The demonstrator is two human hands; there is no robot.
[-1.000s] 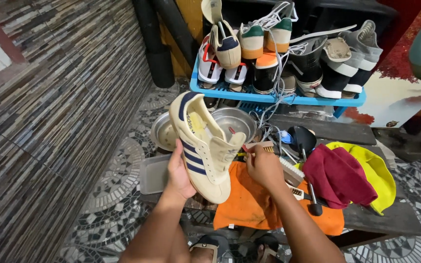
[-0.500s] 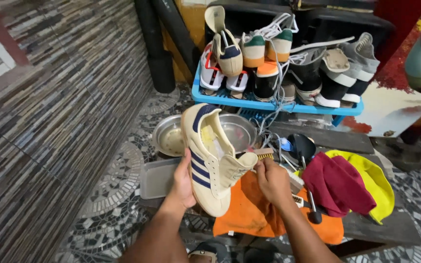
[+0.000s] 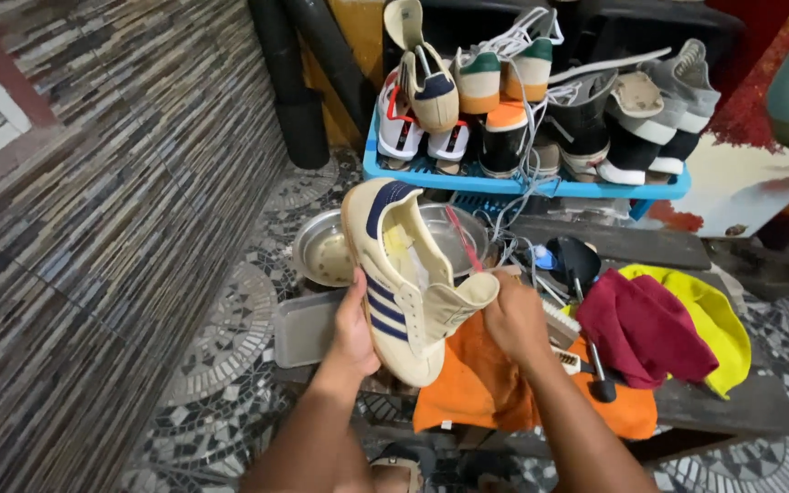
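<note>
While the left hand (image 3: 355, 327) cups its sole, a cream sneaker (image 3: 404, 274) with three navy stripes tilts above two steel bowls (image 3: 321, 251). Gripping a red-handled toothbrush (image 3: 461, 237), the right hand (image 3: 515, 315) touches the tongue. Orange cloth (image 3: 477, 388) lies beneath; maroon and yellow cloths (image 3: 650, 329) crowd rightward.

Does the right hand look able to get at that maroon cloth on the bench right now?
Probably yes. The maroon cloth lies uncovered just beside the right hand, with nothing between them. But that hand is gripping a thin red-handled tool at the cream sneaker, so it isn't free to grasp.
</note>
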